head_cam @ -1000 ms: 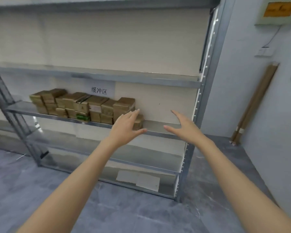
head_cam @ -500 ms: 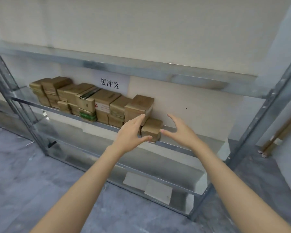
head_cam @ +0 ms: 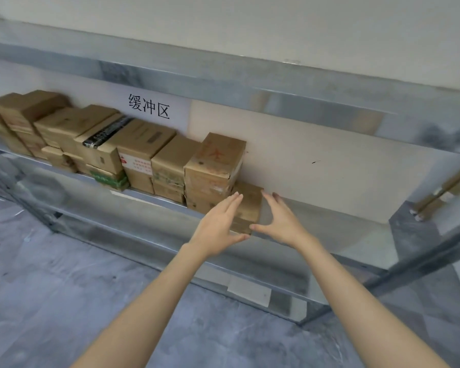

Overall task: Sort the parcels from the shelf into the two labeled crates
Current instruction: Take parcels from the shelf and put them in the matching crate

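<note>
A row of brown cardboard parcels (head_cam: 133,152) stands stacked on a grey metal shelf (head_cam: 316,216). At its right end lies a small low parcel (head_cam: 248,205) beside a taller stack (head_cam: 213,166). My left hand (head_cam: 219,225) is at the small parcel's left side and my right hand (head_cam: 279,217) at its right side. Both have straight fingers with thumbs spread toward each other below the parcel's front. Whether the palms touch it I cannot tell. No crate is in view.
A white sign with black characters (head_cam: 149,107) hangs on the wall behind the parcels. The upper shelf board (head_cam: 223,75) runs above. White sheets (head_cam: 250,290) lie on the bottom shelf. Cardboard tubes (head_cam: 444,187) lean at the right. Grey floor (head_cam: 64,288) spreads below.
The view has come closer to the shelf. Both hands have reached forward and drawn together to flank the small parcel at the row's right end.
</note>
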`<act>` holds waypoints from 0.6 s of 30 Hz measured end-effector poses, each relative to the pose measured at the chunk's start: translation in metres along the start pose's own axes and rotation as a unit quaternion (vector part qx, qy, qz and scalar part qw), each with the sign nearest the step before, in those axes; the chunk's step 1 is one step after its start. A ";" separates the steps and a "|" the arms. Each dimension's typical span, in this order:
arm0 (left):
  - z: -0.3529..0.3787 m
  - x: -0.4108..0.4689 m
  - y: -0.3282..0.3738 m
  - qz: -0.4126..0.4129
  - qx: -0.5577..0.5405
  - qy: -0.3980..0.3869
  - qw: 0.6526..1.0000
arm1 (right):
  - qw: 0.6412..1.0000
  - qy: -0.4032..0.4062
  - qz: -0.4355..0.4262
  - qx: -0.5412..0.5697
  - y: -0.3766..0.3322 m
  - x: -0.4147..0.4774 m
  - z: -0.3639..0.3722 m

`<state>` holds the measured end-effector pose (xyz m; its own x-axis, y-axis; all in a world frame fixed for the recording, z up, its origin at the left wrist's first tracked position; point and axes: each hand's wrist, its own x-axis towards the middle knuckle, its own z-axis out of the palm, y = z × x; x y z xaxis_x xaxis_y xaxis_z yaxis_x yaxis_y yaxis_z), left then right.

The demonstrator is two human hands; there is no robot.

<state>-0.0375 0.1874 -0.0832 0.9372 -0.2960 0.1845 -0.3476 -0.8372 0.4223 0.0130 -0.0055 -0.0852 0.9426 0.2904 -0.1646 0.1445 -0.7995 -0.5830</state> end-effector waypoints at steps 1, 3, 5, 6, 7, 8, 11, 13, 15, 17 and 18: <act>0.003 0.003 -0.005 0.000 -0.001 -0.007 1.000 | 1.000 -0.008 0.009 0.004 0.002 0.006 0.006; 0.007 0.010 -0.014 0.003 0.004 -0.015 1.000 | 0.999 -0.022 0.028 0.020 0.004 0.017 0.017; 0.011 0.016 -0.021 0.016 0.017 -0.014 1.000 | 0.998 -0.029 0.039 0.040 0.007 0.027 0.029; 0.013 0.018 -0.023 0.024 0.025 -0.013 0.999 | 0.998 -0.030 0.041 0.049 0.009 0.031 0.034; 0.015 0.020 -0.024 0.031 0.031 -0.012 0.999 | 0.997 -0.032 0.043 0.055 0.011 0.035 0.039; 0.018 0.022 -0.025 0.035 0.033 -0.012 0.999 | 0.997 -0.032 0.045 0.058 0.012 0.038 0.044; 0.026 0.025 -0.027 0.030 0.024 -0.007 0.999 | 0.996 -0.016 0.045 0.071 0.015 0.043 0.053; 0.030 0.028 -0.028 0.026 0.020 -0.005 0.999 | 0.995 0.012 0.037 0.092 0.018 0.043 0.056; 0.034 0.030 -0.029 0.029 0.025 -0.005 0.999 | 0.994 0.034 0.030 0.100 0.022 0.041 0.056; 0.038 0.031 -0.031 0.033 0.038 -0.007 0.999 | 0.994 0.035 0.024 0.104 0.026 0.037 0.055; 0.040 0.031 -0.032 0.032 0.041 -0.009 0.999 | 0.994 0.035 0.021 0.105 0.029 0.034 0.054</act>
<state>0.0039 0.1863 -0.1264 0.9137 -0.3574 0.1932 -0.4039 -0.8507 0.3364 0.0334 0.0099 -0.1502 0.9663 0.2161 -0.1398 0.0466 -0.6810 -0.7308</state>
